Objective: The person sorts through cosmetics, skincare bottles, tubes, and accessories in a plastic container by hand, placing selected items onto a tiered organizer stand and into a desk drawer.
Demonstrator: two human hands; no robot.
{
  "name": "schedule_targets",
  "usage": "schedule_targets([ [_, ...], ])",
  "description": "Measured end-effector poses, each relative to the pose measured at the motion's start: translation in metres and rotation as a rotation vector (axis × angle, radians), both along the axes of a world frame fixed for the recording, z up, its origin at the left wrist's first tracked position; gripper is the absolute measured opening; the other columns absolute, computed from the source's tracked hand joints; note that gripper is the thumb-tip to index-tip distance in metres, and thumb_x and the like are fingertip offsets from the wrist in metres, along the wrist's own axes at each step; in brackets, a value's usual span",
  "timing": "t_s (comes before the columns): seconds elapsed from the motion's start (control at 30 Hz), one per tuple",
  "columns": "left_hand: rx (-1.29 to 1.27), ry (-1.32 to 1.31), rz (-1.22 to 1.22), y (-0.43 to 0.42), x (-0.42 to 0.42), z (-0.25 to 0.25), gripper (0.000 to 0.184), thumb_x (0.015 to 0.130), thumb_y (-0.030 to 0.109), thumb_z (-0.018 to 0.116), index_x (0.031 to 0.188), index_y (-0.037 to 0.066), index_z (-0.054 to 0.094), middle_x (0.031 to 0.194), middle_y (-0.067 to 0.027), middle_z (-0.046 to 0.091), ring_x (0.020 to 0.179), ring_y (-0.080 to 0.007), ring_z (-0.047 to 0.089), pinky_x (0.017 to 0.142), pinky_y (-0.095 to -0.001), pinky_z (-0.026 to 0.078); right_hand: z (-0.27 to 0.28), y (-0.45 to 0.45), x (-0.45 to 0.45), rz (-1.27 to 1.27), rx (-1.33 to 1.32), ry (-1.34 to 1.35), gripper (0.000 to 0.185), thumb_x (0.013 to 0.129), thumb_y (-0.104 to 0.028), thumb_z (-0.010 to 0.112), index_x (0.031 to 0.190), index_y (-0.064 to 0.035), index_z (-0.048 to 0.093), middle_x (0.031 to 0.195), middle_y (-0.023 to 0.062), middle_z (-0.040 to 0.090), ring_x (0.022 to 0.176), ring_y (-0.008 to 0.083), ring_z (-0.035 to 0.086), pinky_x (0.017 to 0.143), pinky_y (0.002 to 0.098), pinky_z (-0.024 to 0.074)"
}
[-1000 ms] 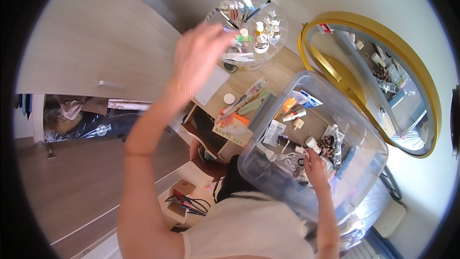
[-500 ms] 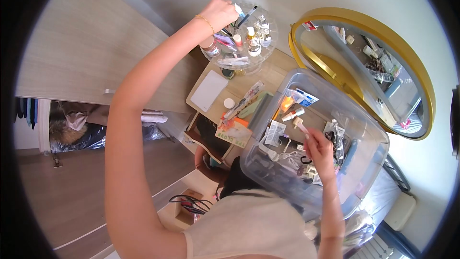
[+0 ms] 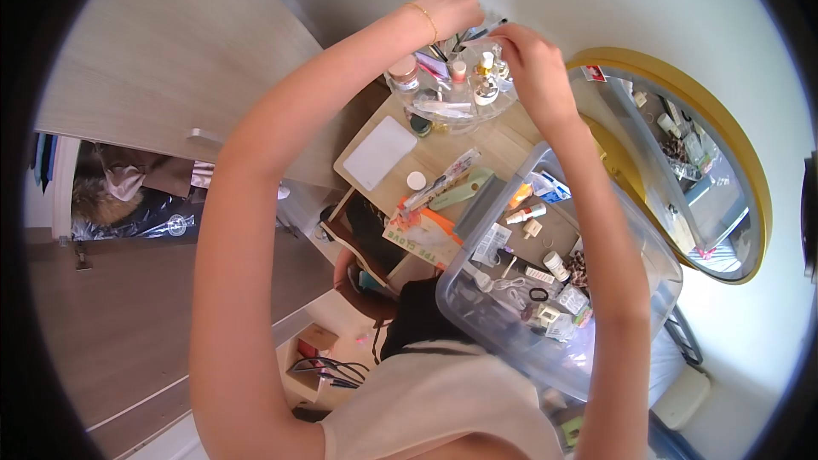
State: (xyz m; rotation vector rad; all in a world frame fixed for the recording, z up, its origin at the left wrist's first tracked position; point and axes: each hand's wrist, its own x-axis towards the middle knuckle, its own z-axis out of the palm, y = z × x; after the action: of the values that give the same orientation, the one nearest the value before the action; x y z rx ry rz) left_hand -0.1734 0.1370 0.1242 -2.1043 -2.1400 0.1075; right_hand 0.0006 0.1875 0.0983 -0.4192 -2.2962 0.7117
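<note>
My left hand (image 3: 452, 13), with a thin bracelet at the wrist, is above the back of the clear round tray (image 3: 460, 123); its fingers are curled and what they hold, if anything, is hidden. Close by on the right, my right hand (image 3: 530, 58) is over the tray's right side, thumb and fingers pressed together around something too small to name. On the tray stand a pink-lidded jar (image 3: 404, 71), a small bottle with a pink cap (image 3: 458, 72) and glass bottles (image 3: 486, 92). Pens and tubes behind them are partly covered by my hands.
A clear plastic bin (image 3: 477, 315) with bottles, cables and packets stands at the right, before a gold-framed round mirror (image 3: 763, 162). On the wooden desk (image 3: 511, 132) lie a white tablet-like slab (image 3: 379, 153), a white lid (image 3: 416, 181) and flat packages (image 3: 460, 190). An open drawer is below.
My right hand has risen from the bin to the round tray, beside my left hand. My left hand has stayed over the tray's back, while the view has shifted a little.
</note>
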Motion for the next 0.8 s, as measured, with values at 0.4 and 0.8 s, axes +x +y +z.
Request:
schedule_targets([
  [0.4, 0.291, -0.314, -0.149, -0.047, -0.041, 0.026, 0.022, 0.077, 0.009, 0.058, 0.098, 0.003, 0.061, 0.1, -0.0145, 0.058, 0.096, -0.0311, 0.054, 0.087, -0.0371, 0.043, -0.032, 0.006, -0.066, -0.06, 0.404, -0.398, 0.01, 0.071, -0.015, 0.063, 0.077, -0.0072, 0.066, 0.083, 0.0144, 0.062, 0.083, 0.0271, 0.062, 0.072, 0.0362, 0.0509],
  [0.8, 0.578, -0.672, 0.078, -0.177, 0.071, -0.026, 0.017, 0.081, -0.004, 0.054, 0.096, 0.0, 0.059, 0.097, -0.0093, 0.058, 0.087, -0.0177, 0.055, 0.074, -0.0279, 0.044, -0.011, -0.002, 0.177, 0.097, -0.331, -0.341, 0.022, 0.083, -0.025, 0.061, 0.08, -0.0038, 0.066, 0.065, 0.0049, 0.061, 0.053, 0.0106, 0.05, 0.051, 0.027, 0.0407],
])
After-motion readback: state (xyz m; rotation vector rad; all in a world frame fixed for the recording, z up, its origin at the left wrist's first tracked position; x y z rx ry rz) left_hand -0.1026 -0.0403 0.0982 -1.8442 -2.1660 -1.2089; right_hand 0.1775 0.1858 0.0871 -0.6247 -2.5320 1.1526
